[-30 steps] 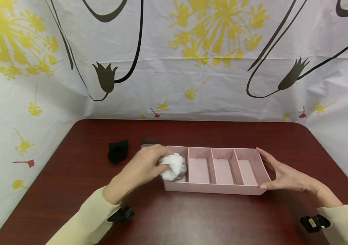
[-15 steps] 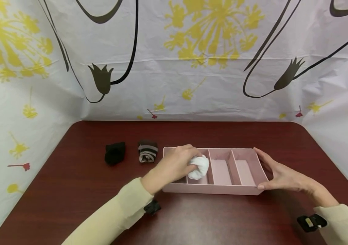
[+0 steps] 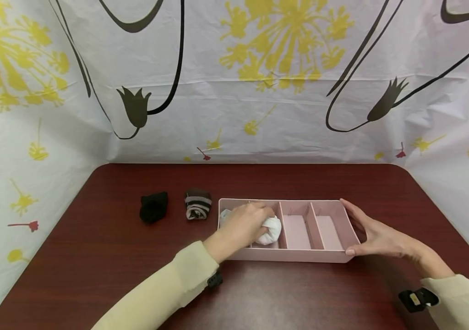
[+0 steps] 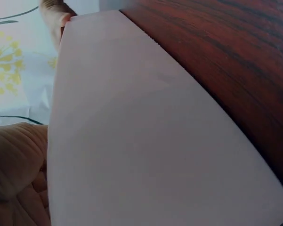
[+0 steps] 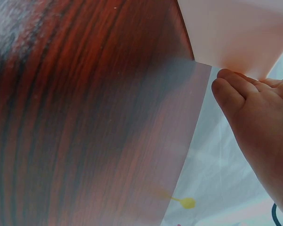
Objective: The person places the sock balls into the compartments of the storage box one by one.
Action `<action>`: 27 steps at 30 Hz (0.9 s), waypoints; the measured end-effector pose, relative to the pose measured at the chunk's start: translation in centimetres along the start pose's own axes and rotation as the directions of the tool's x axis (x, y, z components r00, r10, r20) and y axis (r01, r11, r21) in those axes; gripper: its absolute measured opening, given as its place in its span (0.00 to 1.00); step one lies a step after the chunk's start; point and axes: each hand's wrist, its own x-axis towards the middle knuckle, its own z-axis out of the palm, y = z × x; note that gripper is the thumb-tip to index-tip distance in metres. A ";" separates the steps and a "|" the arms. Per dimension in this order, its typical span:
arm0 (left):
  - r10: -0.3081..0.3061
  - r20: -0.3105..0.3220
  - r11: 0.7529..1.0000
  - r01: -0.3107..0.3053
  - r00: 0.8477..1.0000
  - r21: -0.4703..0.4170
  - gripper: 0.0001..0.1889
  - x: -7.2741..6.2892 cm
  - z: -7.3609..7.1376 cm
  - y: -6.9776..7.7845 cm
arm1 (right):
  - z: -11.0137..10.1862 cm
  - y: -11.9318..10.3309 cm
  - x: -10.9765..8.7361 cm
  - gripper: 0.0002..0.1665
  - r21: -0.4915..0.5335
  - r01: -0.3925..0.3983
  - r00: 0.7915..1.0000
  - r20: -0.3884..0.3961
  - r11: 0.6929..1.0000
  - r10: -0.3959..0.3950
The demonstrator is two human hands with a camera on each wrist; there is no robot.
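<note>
A pink box [image 3: 292, 255] with divided compartments sits on the table. My left hand [image 3: 242, 227] reaches into its second compartment from the left and grips a white rolled-up sock [image 3: 270, 230], partly covered by the fingers. Something pale [image 3: 225, 214] shows in the leftmost compartment, mostly hidden behind that hand. At the box's right end, my right hand [image 3: 383, 236] holds the end wall, thumb at the near corner and fingers at the far one. The left wrist view is filled by the box's side wall [image 4: 146, 122], with my left hand [image 4: 14, 169] at its rim.
Left of the box, a striped rolled sock [image 3: 198, 204] and a black cloth bundle [image 3: 154, 207] lie on the dark red wooden table [image 3: 284, 293]. A printed white sheet [image 3: 201, 59] hangs behind the table and at both sides. The two right compartments show bare floors.
My left hand has carried the white sock rightward from over the leftmost compartment into the second and lowered slightly. The striped sock has come into full view. My right hand keeps its hold.
</note>
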 end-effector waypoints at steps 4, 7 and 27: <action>0.002 0.006 0.999 -0.002 1.000 0.048 0.11 0.1 0.6 0.2 | 0.1 0.0 0.0 0.66 0.012 -0.001 1.000 0.001 1.000 0.001; -0.002 0.005 0.996 0.002 1.000 0.090 0.10 0.2 0.9 0.4 | 0.1 0.1 0.0 0.67 0.028 0.007 1.000 0.003 1.000 -0.007; 0.038 0.025 0.999 -0.038 0.999 0.014 0.16 -0.4 0.9 0.2 | 0.2 0.3 0.1 0.67 0.048 0.017 1.000 0.003 0.999 -0.017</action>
